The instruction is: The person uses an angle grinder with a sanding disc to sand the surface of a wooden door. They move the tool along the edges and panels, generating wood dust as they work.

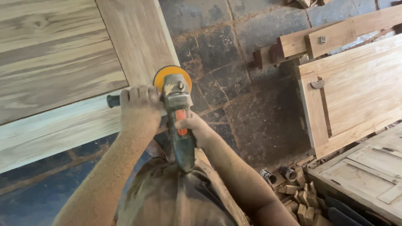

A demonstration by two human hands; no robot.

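I hold a dusty angle grinder [179,121] with an orange sanding disc [161,77] pressed at the corner of a wooden panel door [58,62]. My left hand [138,106] grips the black side handle [112,101]. Around the grinder's green body, by its orange switch, my right hand [193,127] is wrapped. Sawdust coats both forearms.
A dark stone floor [251,104] lies below. To the right stands another wooden door frame [356,92], with a panelled piece [368,171] beneath it. Small wood offcuts [303,201] and two dark cylindrical parts [278,173] lie on the ground at the lower right.
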